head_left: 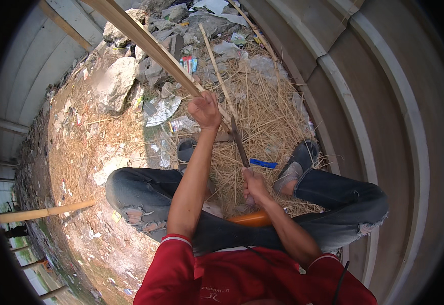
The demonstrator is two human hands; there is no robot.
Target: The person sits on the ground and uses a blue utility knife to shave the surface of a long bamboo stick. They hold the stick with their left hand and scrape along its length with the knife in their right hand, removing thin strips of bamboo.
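My left hand point(205, 109) is closed around a long split bamboo strip point(151, 48), which runs from the upper left down toward the middle. My right hand point(255, 185) grips a long dark-bladed knife point(239, 142) by its handle end. Its blade points away from me, and its tip lies at or beside the near end of the bamboo, just right of my left hand; whether it cuts in cannot be told. A thinner bamboo stick point(215, 63) slants down from farther off to near the blade tip. Thin bamboo shavings point(262, 117) cover the ground beneath.
I sit between my bent knees over something orange point(252, 219). Corrugated metal sheeting point(384, 101) rises close on the right. Large rocks point(115, 84) and litter lie ahead. A blue piece point(263, 163) rests near my right shoe point(302, 157). Another pole point(46, 211) is at left.
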